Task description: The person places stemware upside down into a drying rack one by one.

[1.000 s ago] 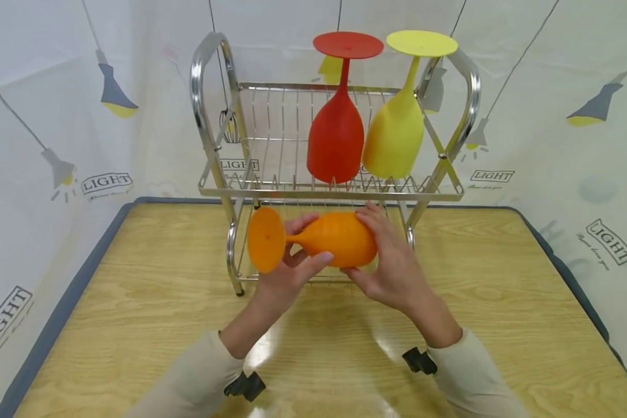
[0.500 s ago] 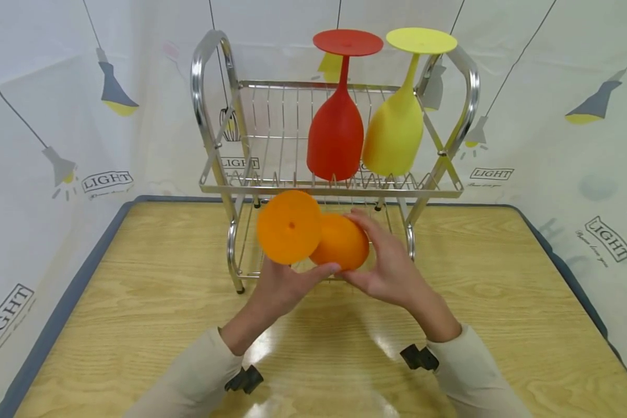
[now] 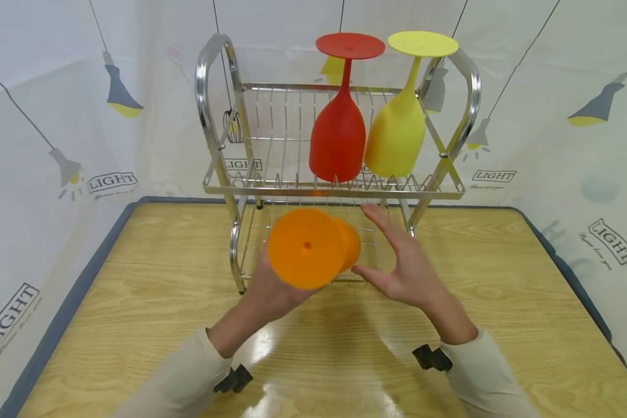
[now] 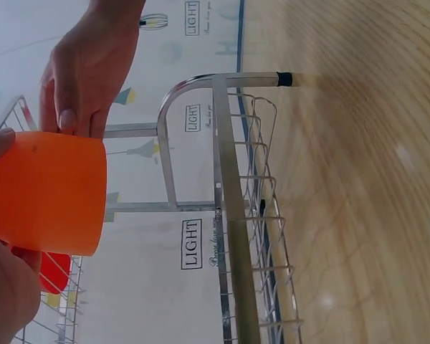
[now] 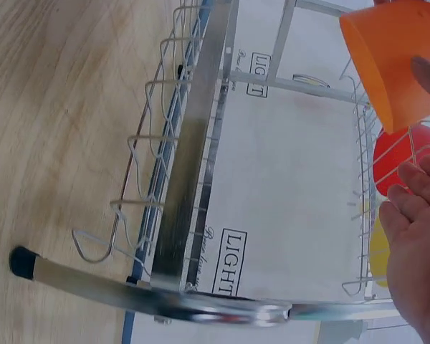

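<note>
An orange plastic goblet (image 3: 305, 249) is in my left hand (image 3: 274, 290), its round foot toward the head camera and its bowl pointing away. In the left wrist view the fingers and thumb grip the orange bowl (image 4: 54, 193) from the side, its rim edge showing. The foot hides most of the left fingers and the stem in the head view. My right hand (image 3: 410, 273) is just right of the bowl, thumb and fingers spread apart and holding nothing. The right wrist view shows its fingers (image 5: 408, 186) stretched out below the bowl (image 5: 394, 64).
A two-tier metal dish rack (image 3: 271, 191) stands on the wooden table (image 3: 162, 278) behind the hands. A red goblet (image 3: 338, 139) and a yellow goblet (image 3: 397, 136) stand upside down on its upper tier at the right. The lower wire tier (image 3: 368, 238) lies behind the orange goblet.
The orange goblet has turned from lying sideways to its foot facing the head camera. My right hand has let go of the bowl and moved slightly right; the left still holds it.
</note>
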A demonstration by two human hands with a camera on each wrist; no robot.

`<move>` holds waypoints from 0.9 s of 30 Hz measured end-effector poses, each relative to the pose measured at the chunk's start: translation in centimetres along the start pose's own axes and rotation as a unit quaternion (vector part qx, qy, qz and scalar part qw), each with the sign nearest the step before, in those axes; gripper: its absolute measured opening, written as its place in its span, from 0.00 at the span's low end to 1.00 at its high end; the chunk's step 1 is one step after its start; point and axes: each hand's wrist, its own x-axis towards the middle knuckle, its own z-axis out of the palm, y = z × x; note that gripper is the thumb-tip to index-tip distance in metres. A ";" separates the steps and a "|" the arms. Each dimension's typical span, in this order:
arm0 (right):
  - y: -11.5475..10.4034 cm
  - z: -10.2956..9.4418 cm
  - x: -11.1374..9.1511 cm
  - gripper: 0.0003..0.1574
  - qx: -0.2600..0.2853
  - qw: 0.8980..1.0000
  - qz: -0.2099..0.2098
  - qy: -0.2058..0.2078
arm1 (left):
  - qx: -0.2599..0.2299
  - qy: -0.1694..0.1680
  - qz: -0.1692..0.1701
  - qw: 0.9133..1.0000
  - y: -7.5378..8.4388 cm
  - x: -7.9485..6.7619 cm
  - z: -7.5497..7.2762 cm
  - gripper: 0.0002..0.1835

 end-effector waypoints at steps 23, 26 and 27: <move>1.3 -1.9 -0.1 0.20 -0.048 0.948 0.165 0.267 | -0.031 0.002 0.081 0.996 3.0 1.4 -2.4 0.30; 1.4 -2.1 0.1 0.17 -0.035 0.937 0.187 0.293 | -0.033 0.011 0.102 0.994 3.4 1.9 -2.6 0.29; 1.4 -2.1 0.1 0.17 -0.031 0.934 0.191 0.302 | -0.031 0.015 0.105 0.994 3.5 2.0 -2.6 0.30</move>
